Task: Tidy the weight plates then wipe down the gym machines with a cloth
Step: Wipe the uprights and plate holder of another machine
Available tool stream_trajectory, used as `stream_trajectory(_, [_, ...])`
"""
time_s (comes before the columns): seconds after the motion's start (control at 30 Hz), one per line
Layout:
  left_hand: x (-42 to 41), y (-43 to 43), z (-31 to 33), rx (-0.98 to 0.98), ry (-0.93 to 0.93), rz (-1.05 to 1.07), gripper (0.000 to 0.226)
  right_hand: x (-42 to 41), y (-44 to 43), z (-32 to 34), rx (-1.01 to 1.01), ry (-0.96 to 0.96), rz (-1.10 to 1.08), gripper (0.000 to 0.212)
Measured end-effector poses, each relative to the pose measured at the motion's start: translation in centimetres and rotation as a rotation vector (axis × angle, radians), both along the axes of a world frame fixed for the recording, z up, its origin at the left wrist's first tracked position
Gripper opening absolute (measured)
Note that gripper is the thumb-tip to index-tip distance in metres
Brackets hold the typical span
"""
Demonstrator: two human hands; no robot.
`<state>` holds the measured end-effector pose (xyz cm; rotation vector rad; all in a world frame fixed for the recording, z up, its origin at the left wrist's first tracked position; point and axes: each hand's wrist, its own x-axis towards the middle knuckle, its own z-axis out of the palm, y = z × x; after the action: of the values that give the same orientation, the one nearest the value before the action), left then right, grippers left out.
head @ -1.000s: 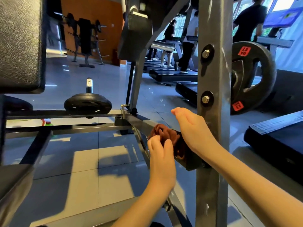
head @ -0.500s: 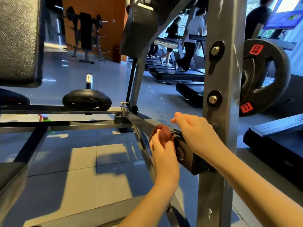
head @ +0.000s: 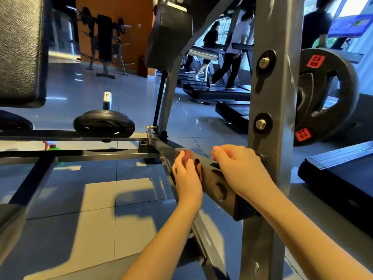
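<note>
— Where's the cloth (head: 187,155)?

— It's brown and bunched small in the left grip (head: 187,176). The fingers are curled tight round it, pressing it onto the top edge of the slanting beam (head: 210,178), near the far end where the beam meets the rails (head: 80,156).

— And the right grip (head: 240,170)?

— That one rests on top of the same beam, just beside the post (head: 270,102). Its fingers are curled in and nothing shows inside them. It's apart from the cloth, with a bare stretch of beam between the two.

— Plates?

— I can make out two well. The flat plate (head: 104,124) lies on the frame to the left, threaded on a chrome peg (head: 107,99) that sticks up through its middle. The upright plate (head: 331,93) stands on edge beyond the post on the right and is partly hidden by it. It has two red labels, and the top one reads 2.5 KG. A dark rounded edge (head: 14,123) at the far left may be a third plate, but I can't tell.

— Anything else around?

— There's a black pad (head: 20,47) at top left and a glossy tiled floor (head: 96,199) under the frame. At the back are treadmills (head: 220,91) with people (head: 232,57) on them, rather blurred.
</note>
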<state>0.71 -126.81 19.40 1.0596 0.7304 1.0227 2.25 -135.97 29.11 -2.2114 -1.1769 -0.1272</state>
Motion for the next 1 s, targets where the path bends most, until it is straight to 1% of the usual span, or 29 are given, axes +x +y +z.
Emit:
stream_trajectory(0.17, [-2.5, -5.2, -0.2, 0.08, -0.046, -0.093, 0.034, 0.2, 0.0, -0.3, 0.111, 0.029, -0.004, 0.042])
stream_trajectory(0.27, [-1.5, -3.0, -0.2, 0.202, 0.05, -0.1, 0.042, 0.1, 0.1, -0.3, 0.154, 0.031, -0.003, 0.041])
stream_trajectory(0.33, [-0.3, -0.1, -0.3, 0.171, 0.068, -0.084, 0.046, 0.0, 0.1, -0.3, 0.157, 0.045, -0.005, 0.042])
stream_trajectory(0.4, [0.5, 1.4, -0.7, 0.131, 0.044, -0.056, 0.048, 0.1, 0.1, -0.3, 0.153, 0.062, -0.014, 0.043])
stream_trajectory(0.5, [0.2, -0.9, -0.7, 0.099, -0.003, -0.042, 0.045, 0.1, 0.1, -0.3, 0.152, 0.065, -0.012, 0.042])
stream_trajectory(0.57, [-0.9, -3.4, -0.3, 0.121, -0.036, -0.058, 0.045, 0.1, 0.0, -0.3, 0.144, 0.05, -0.009, 0.041])
stream_trajectory(0.63, [-1.3, -3.5, -0.2, 0.162, -0.045, -0.091, 0.047, 0.1, 0.0, -0.4, 0.134, 0.04, -0.011, 0.04])
stream_trajectory(0.7, [-0.3, -0.6, -0.5, 0.179, 0.012, -0.117, 0.056, 0.1, 0.0, -0.3, 0.119, 0.045, -0.02, 0.039])
stream_trajectory(0.73, [0.3, 1.0, -0.7, 0.157, 0.036, -0.119, 0.058, 0.1, 0.1, -0.3, 0.111, 0.048, -0.023, 0.038])
stream_trajectory(0.83, [1.6, 3.8, -1.5, 0.07, 0.052, -0.088, 0.05, 0.1, 0.0, -0.1, 0.072, 0.048, -0.015, 0.038])
stream_trajectory(0.93, [1.4, 1.5, -1.8, 0.032, 0.025, -0.023, 0.047, 0.1, 0.0, -0.1, 0.0, 0.02, -0.016, 0.043])
stream_trajectory(1.0, [0.5, -1.1, -1.6, 0.078, 0.001, -0.039, 0.047, 0.3, 0.0, -0.1, -0.034, -0.008, -0.016, 0.043])
